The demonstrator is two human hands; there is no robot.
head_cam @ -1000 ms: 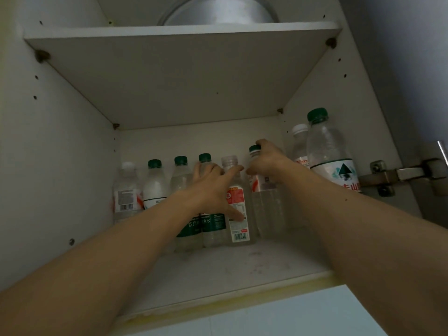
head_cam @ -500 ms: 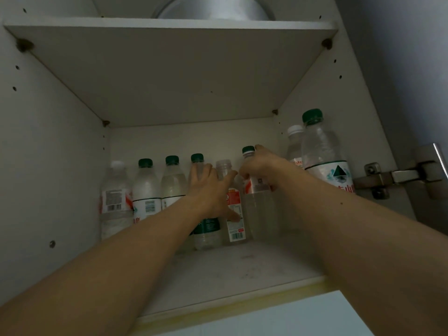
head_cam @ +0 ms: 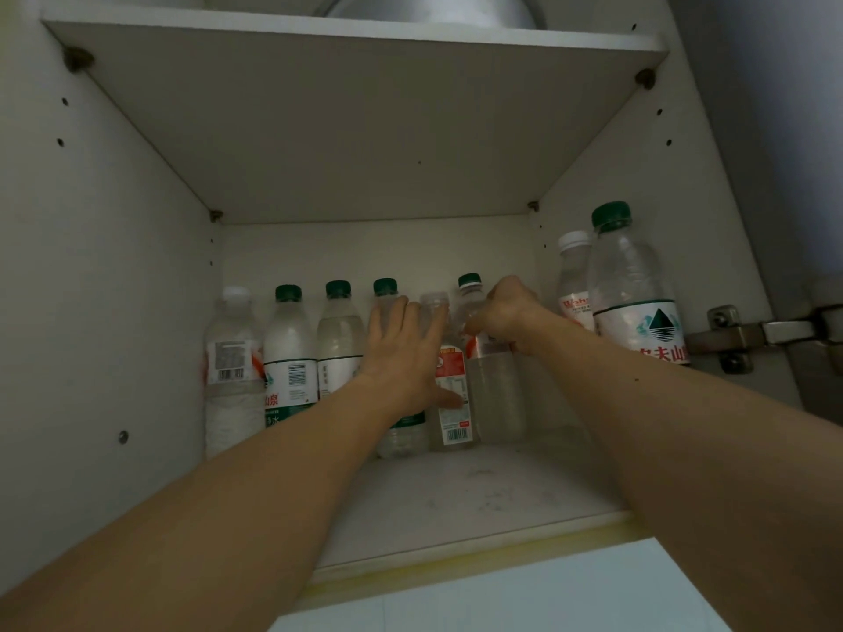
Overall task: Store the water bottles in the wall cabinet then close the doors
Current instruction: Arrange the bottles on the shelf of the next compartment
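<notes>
Head view, looking up into the open wall cabinet [head_cam: 114,266]. Foreground: both forearms reach in over the front lip of the lower shelf [head_cam: 456,508]. Left hand [head_cam: 403,353] is spread flat, fingers released, palm against the green-cap bottle w/ green label [head_cam: 401,431] and the clear-cap bottle w/ red label [head_cam: 451,403]; thumb lies across the red label. Right hand [head_cam: 502,312] is clenched around the shoulder of the green-cap bottle w/ red-white label [head_cam: 495,399], just right of the left hand; its cap shows above the knuckles. All three stand upright at the back of the shelf, touching one another. Left of them, same back row: a white-cap bottle [head_cam: 230,371] next to the left wall, then two green-cap bottles [head_cam: 289,358] [head_cam: 340,348]. Right side, nearer the viewer: a large green-cap bottle [head_cam: 634,289] along the right wall, a white-cap bottle w/ red lettering [head_cam: 572,280] behind it. Door hinge [head_cam: 748,333] at far right. Above: the upper shelf [head_cam: 356,107], w/ a metal bowl [head_cam: 433,11] on it.
</notes>
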